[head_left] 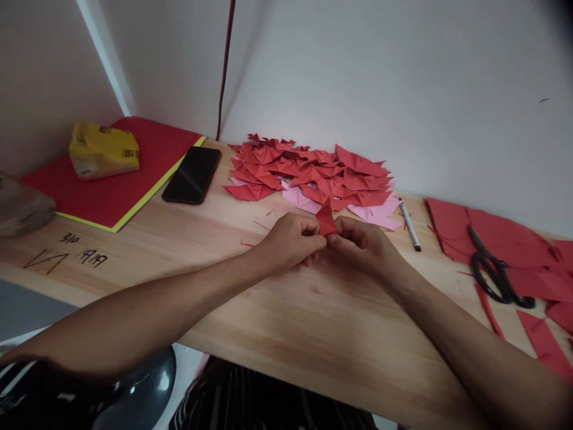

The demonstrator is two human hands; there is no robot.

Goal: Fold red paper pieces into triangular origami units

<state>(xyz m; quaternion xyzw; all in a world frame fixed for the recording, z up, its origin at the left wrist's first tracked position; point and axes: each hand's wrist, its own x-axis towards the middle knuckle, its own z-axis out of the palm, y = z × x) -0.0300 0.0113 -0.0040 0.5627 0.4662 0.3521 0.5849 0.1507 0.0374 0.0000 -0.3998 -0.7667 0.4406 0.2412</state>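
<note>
A small folded red paper piece (326, 221) stands pinched between both my hands just above the wooden table (277, 322). My left hand (290, 239) is closed, its fingertips gripping the piece's left side. My right hand (362, 242) is closed too, pinching its lower right edge. Right behind them lies a pile of folded red and pink paper pieces (313, 173), several of them overlapping.
A black phone (192, 174) lies left of the pile. Red and yellow sheets (120, 185) carry a yellow packet (104, 150) at far left. A marker pen (410, 225), black scissors (496, 275) and red paper offcuts (519, 251) lie right. A cable (225, 65) hangs down the wall.
</note>
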